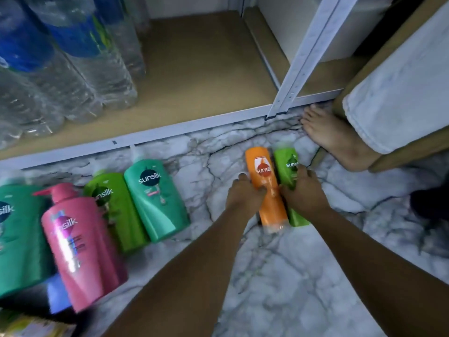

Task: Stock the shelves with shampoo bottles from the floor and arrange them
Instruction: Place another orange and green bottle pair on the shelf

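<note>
Pick-up stage of shelf stocking, seen from the head camera. Both arms reach down to two slim bottles lying side by side, touching, on the marbled floor (279, 276), just in front of the lowest shelf board (199, 76). The left hand (245, 193) curls round the orange shampoo bottle (267, 190) at its middle, thumb on the front label and fingertips over its far left edge. The right hand (303, 188) closes on the small green shampoo bottle (289, 166) beside it, fingers wrapped over the bottle's right side and covering its mid-section; neither bottle appears lifted yet. Further left on the floor lie four larger bottles awaiting stocking: a teal bottle (155, 200), a large green bottle (116, 210) touching it, a pink pump bottle (75, 244) overlapping that one, and a second teal bottle (19, 239) at the frame edge. The board carries a shrink-wrapped pack of water bottles (63, 64) on its left; its right part, up to the white metal upright (303, 57), is bare. A bare foot (340, 142) rests near the upright. Judged next move: raise both bottles together, turn them upright and stand them on the bare board right of the water pack, clear of the upright. The wrapped pack limits room to the left.
</note>
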Tool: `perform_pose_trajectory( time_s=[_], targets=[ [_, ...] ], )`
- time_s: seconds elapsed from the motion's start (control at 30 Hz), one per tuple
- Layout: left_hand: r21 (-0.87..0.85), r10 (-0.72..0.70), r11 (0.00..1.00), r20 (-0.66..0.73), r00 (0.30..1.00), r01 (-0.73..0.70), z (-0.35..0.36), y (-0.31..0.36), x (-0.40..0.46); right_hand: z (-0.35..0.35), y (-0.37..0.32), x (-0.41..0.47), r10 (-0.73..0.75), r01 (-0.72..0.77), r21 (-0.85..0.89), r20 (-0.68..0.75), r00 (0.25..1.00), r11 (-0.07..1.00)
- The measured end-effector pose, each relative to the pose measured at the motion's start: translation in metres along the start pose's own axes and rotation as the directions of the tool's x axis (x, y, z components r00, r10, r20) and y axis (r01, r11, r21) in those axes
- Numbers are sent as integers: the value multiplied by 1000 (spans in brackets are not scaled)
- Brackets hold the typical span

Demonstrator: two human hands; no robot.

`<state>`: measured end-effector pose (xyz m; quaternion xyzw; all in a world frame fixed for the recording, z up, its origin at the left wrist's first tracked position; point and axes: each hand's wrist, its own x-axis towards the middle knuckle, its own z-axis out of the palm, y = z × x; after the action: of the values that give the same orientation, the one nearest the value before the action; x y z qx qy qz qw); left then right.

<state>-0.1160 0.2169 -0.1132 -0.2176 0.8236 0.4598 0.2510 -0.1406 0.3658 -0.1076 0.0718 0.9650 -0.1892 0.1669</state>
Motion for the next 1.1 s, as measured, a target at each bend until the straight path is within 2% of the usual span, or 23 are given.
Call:
perform_pose_trajectory(
  time_s=[0.13, 0.2, 0.37, 0.5, 0.6, 0.73, 0.93, 1.1],
  targets=[
    [-253, -109, 961, 16, 994, 109, 12, 11, 9, 2, 3, 9, 83, -88, 132, 47, 995, 987],
    [-272, -133, 954, 0, 991, 128, 18, 12, 12, 4, 2, 13, 127, -132, 171, 39, 991, 977],
    [-351, -125, 928, 15, 992, 122, 17, 5, 12, 7, 5, 13, 210, -239, 311, 124, 970, 920],
    [-439, -102, 893, 11, 995, 97, 9, -6, 1, 7, 3, -8, 146, -200, 504, 145, 979, 840],
    [-518, -84, 853, -15, 996, 64, -3, -14, -9, 9, -5, -21, 89, -151, 584, 134, 987, 798],
    [-657, -71, 754, -39, 997, 28, -31, -17, -27, 6, -30, -33, 31, -105, 615, 130, 991, 781],
    [-673, -32, 740, -29, 999, 4, -100, -12, -65, -19, -91, -65, -40, -46, 646, 118, 992, 762],
    [-688, -72, 726, -52, 996, 17, -169, 15, -136, -81, -156, -123, -96, -29, 681, 144, 985, 731]
  ],
)
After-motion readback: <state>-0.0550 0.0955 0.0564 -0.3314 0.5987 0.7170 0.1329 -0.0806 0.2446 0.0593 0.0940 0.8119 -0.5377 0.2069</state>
